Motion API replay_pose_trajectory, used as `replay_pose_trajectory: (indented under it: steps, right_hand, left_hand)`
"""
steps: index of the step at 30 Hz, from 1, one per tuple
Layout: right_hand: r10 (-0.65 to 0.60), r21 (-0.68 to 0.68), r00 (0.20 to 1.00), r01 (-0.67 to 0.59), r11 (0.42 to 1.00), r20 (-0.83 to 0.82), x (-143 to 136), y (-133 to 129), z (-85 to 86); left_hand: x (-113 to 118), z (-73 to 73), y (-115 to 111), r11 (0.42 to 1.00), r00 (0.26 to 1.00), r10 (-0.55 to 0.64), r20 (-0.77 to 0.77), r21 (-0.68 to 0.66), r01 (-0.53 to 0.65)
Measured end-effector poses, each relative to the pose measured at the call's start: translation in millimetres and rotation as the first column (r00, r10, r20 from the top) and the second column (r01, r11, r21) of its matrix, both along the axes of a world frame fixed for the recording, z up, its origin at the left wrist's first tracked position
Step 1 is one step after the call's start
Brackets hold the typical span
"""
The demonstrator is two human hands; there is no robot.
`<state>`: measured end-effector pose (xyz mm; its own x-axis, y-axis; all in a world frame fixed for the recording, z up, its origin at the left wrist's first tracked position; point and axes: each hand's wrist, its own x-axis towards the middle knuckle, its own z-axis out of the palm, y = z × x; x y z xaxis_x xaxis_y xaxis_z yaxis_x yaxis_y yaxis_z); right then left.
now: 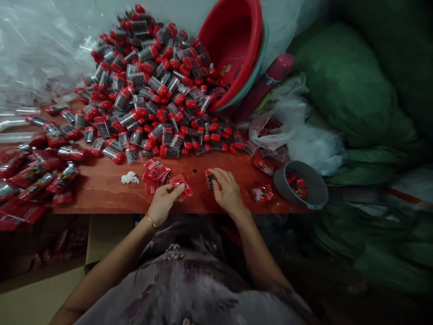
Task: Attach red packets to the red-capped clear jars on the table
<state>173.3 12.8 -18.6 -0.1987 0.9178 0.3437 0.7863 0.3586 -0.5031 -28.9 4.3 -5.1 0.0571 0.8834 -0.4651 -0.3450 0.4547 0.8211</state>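
Near the table's front edge, my left hand pinches a small red printed packet between thumb and fingers. Just left of it lies a loose stack of flat red packets. To the right, my right hand has its fingers closed on a small clear container with a red end and dark contents, held at the tabletop. Its far side is partly covered by my fingers. A tiny dark piece lies on the wood between the hands.
A big heap of red-capped clear containers fills the back. Filled red packets pile up at left, near a white crumpled scrap. At right are a grey bowl, red packets, a plastic bag and a tilted red basin.
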Motion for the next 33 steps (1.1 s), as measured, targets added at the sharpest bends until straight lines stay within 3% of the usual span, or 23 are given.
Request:
replay_pose_trajectory:
  steps: [2, 4, 7, 10, 16, 19, 21, 24, 27, 33]
  right_hand:
    - [0.156, -0.055, 0.949, -0.146, 0.988, 0.273, 19.7, 16.2, 7.3]
    - [0.304, -0.142, 0.851, -0.269, 0.953, 0.428, 31.5, 28.3, 12.3]
    - [0.402, -0.215, 0.768, -0.340, 0.915, 0.499, 37.4, 36.3, 16.5]
    - [0.404, -0.241, 0.789, -0.326, 0.914, 0.463, 38.8, 35.2, 17.9]
    - [0.156, -0.337, 0.929, -0.037, 0.941, 0.336, 35.5, 11.4, 3.4]
    - [-0.002, -0.323, 0.991, 0.047, 0.945, 0.137, 20.3, -13.3, -4.9]
    - [-0.081, -0.367, 0.992, 0.040, 0.929, -0.097, 4.7, -31.6, -6.4]
    - [-0.200, -0.411, 0.907, 0.033, 0.911, -0.370, -21.1, -53.2, -3.6]
    - [-0.270, -0.361, 0.875, 0.120, 0.925, -0.401, -40.7, -61.1, -0.6]
    - [-0.270, -0.198, 0.914, 0.216, 0.956, -0.302, -52.1, -55.6, -0.9]
  left_hand:
    - [-2.0, 0.7, 3.5, 0.996, 0.997, -0.037, 0.065, -0.084, 0.043]
    - [-4.1, 1.9, 6.1, 0.985, 0.990, -0.071, 0.124, -0.145, 0.089]
    - [-7.3, 3.6, 8.2, 0.973, 0.980, -0.095, 0.173, -0.191, 0.128]
    - [-9.1, 3.1, 8.6, 0.971, 0.981, -0.081, 0.175, -0.208, 0.117]
    - [-3.2, -0.4, 8.2, 0.975, 0.988, -0.009, 0.156, -0.216, 0.043]
    - [2.0, -1.2, 6.9, 0.974, 0.986, 0.014, 0.164, -0.225, 0.024]
    - [5.2, -1.2, 5.8, 0.973, 0.986, 0.026, 0.167, -0.231, 0.013]
    - [9.7, 0.2, 4.3, 0.972, 0.984, 0.033, 0.175, -0.236, 0.009]
    - [14.1, 3.1, 3.2, 0.971, 0.984, 0.053, 0.173, -0.239, -0.011]
    - [20.3, 6.9, 0.4, 0.969, 0.978, 0.099, 0.183, -0.243, -0.052]
